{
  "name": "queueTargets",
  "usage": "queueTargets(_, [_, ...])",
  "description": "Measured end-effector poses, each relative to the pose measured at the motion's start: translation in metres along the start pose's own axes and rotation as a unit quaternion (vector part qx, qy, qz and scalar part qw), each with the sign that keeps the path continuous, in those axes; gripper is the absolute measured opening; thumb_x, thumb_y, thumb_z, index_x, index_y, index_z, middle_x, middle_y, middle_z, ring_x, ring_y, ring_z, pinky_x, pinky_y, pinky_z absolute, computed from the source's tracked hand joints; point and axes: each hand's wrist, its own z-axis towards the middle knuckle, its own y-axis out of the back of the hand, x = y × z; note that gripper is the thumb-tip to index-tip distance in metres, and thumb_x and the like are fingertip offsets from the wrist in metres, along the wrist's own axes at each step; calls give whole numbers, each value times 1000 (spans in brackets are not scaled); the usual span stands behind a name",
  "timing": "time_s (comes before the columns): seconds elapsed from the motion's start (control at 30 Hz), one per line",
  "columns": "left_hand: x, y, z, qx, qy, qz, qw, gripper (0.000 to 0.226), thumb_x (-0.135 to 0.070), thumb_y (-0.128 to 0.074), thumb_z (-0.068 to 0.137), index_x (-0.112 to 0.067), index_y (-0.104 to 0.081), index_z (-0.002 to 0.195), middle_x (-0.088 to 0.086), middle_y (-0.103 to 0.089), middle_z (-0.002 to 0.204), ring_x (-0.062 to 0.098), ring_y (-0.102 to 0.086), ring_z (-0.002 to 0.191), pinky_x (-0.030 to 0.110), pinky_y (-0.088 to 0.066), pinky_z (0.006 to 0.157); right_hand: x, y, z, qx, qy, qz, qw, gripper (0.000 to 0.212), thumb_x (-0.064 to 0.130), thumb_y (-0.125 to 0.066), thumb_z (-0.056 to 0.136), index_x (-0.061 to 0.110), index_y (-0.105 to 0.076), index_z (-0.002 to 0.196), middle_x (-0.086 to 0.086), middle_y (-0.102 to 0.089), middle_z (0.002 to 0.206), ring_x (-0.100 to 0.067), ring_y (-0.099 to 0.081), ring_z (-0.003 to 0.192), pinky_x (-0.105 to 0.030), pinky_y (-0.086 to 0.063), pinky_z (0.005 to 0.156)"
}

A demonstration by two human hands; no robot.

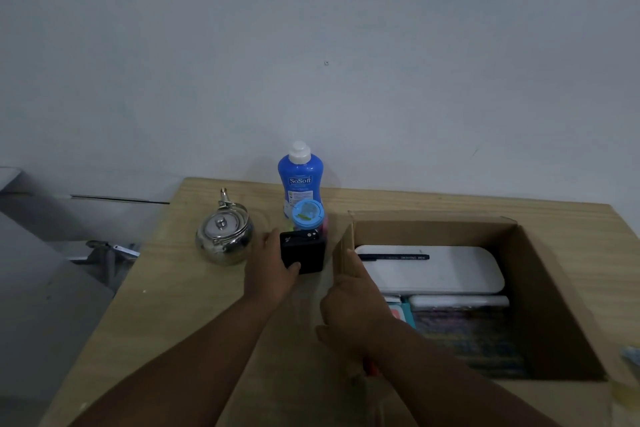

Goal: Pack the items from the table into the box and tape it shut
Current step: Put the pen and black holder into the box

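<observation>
An open cardboard box (561,291) stands on the right of the wooden table (166,315). Inside it lie a white case (450,274) with a black pen (394,257) on top, and a patterned cloth (471,333). My left hand (268,269) grips a small black box (304,253) on the table just left of the carton. My right hand (349,305) rests on the carton's left wall, index finger extended along the edge. Behind the black box stand a blue-lidded jar (307,214) and a blue SoSoft bottle (300,177). A steel kettle (224,232) sits at the left.
A grey wall rises right behind the table. Left of the table the floor drops away, with a metal frame (110,253) down there. Something pale blue (632,355) pokes in at the right edge beside the carton.
</observation>
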Motion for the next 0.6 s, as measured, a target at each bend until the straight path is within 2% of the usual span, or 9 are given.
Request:
queueTargets(0.1, [12, -4, 12, 41, -14, -27, 999, 68, -37, -86, 60, -29, -50, 117, -5, -64, 117, 23, -60, 109, 44, -54, 84, 0, -6, 3, 1, 5, 5, 1000, 32, 40, -57, 95, 11, -71, 89, -5, -71, 87, -25, -61, 108, -51, 7, 124])
queueTargets(0.17, [19, -7, 19, 69, -33, -37, 996, 68, -44, -80, 58, -38, -48, 117, -13, -67, 114, 18, -64, 107, 45, -56, 83, -2, -12, 3, -36, 16, 10, 999, 27, 40, -69, 85, 15, -73, 77, 1, -69, 71, -22, -67, 93, -49, 2, 123])
queueTargets(0.2, [21, -8, 21, 78, -41, -36, 995, 67, -44, -80, 59, -39, -48, 118, -14, -68, 114, 16, -65, 105, 44, -56, 83, -2, -12, 2, -36, 10, 22, 999, 25, 42, -71, 82, 19, -72, 71, 4, -67, 65, -19, -67, 88, -47, 5, 123])
queueTargets(0.27, [24, -10, 24, 75, -47, -38, 995, 64, -40, -82, 60, -35, -51, 115, -10, -68, 112, 17, -65, 102, 43, -56, 80, -2, -8, 0, -53, 7, 36, 998, 25, 41, -65, 86, 21, -74, 75, 5, -70, 72, -18, -65, 97, -40, 18, 119])
queueTargets(0.33, [25, -12, 22, 61, -39, -37, 997, 55, -32, -85, 67, -24, -55, 112, 0, -65, 108, 23, -64, 99, 39, -52, 76, 0, -2, 0, -29, -14, 48, 998, 29, 39, -57, 93, 18, -77, 92, 0, -73, 98, -21, -53, 122, -32, 31, 112])
queueTargets(0.37, [26, -14, 19, 57, -31, -51, 997, 47, -27, -84, 74, -19, -56, 110, 3, -64, 105, 24, -63, 97, 37, -48, 73, 0, -2, 0, -29, -17, 49, 998, 32, 40, -53, 95, 18, -77, 96, 0, -73, 102, -22, -49, 128, -29, 36, 107])
queueTargets(0.43, [31, -19, 9, 55, -15, -94, 994, 36, -21, -79, 84, -13, -55, 109, 3, -62, 101, 24, -61, 94, 34, -41, 69, 2, -1, -1, -35, -18, 51, 998, 36, 42, -47, 94, 22, -77, 93, 3, -73, 95, -20, -52, 125, -29, 40, 104])
queueTargets(0.5, [35, -21, -4, 28, 17, -145, 989, 32, -20, -76, 88, -11, -56, 111, 3, -66, 100, 24, -63, 95, 34, -43, 71, 1, -2, -3, -46, -26, 82, 995, 40, 44, -41, 90, 25, -77, 88, 7, -71, 83, -14, -57, 114, -36, 32, 114])
queueTargets(0.6, [29, -16, -24, -43, 74, -210, 974, 32, -22, -75, 90, -10, -60, 115, 4, -68, 102, 27, -65, 98, 33, -45, 74, -3, -7, -5, -85, -17, 128, 988, 39, 44, -41, 84, 30, -77, 86, 11, -70, 75, -6, -58, 97, -46, 5, 125])
